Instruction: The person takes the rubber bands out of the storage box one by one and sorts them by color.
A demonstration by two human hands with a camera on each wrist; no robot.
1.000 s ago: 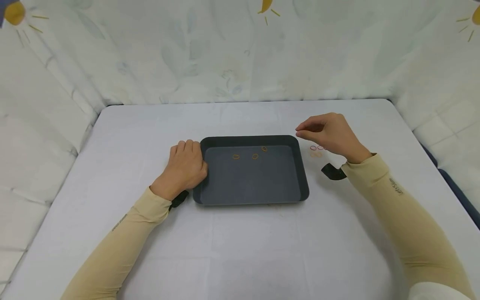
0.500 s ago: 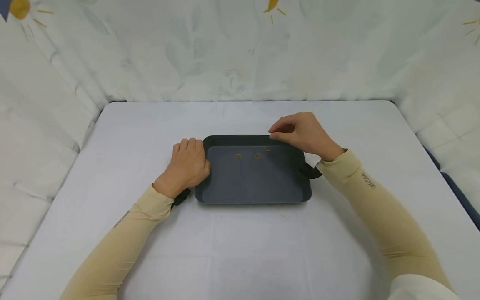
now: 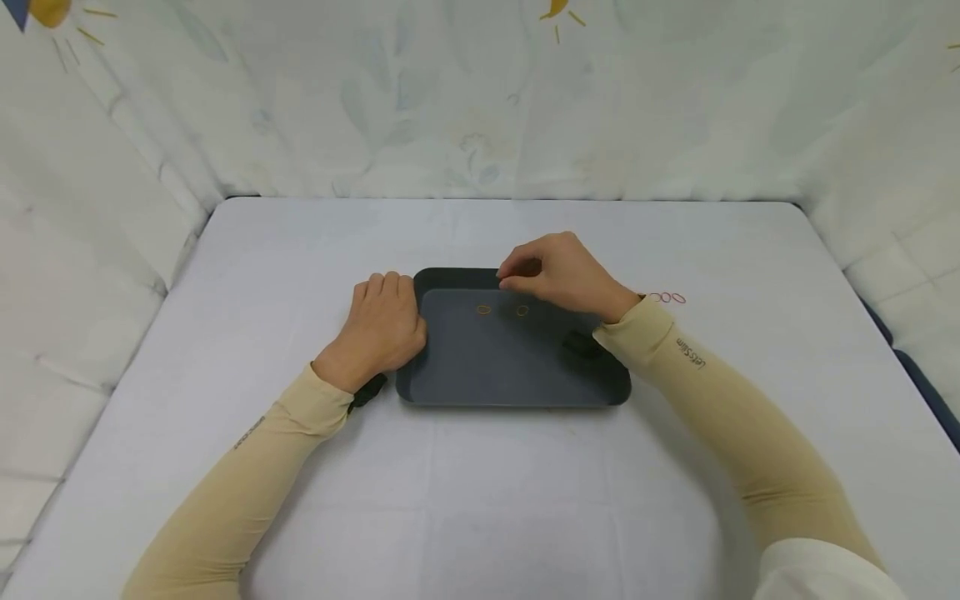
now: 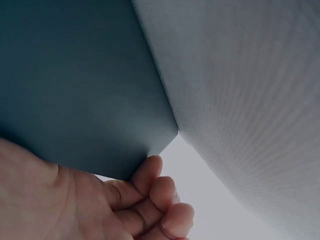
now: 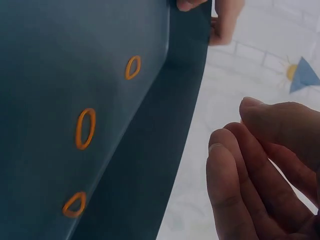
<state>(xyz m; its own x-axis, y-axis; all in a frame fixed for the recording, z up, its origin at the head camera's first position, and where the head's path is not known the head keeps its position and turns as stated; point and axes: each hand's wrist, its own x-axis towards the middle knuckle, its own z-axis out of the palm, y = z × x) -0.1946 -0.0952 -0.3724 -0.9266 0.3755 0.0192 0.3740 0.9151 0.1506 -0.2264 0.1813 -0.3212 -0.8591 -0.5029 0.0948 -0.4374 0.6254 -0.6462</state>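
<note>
A dark grey rectangular tray (image 3: 510,358) stands on the table. My left hand (image 3: 382,325) grips its left side; in the left wrist view, curled fingers (image 4: 150,195) lie against the tray's outer corner. Orange rubber bands lie on the tray floor near the far wall, one toward the left (image 3: 483,309) and another (image 3: 522,310) beside it. The right wrist view also shows a third band (image 5: 75,204). Over the tray's far rim is my right hand (image 3: 562,271), thumb and fingertips brought close together. I cannot tell whether something thin is between them.
Several red rubber bands (image 3: 667,297) lie on the white-covered table (image 3: 517,500) to the right of the tray, partly hidden by the right wrist. A pale patterned curtain (image 3: 450,108) hangs behind the table's far edge, and light fabric also hangs at both sides.
My right hand has moved left, from above the loose bands at the right to the tray's far rim. The left hand keeps its grip on the tray.
</note>
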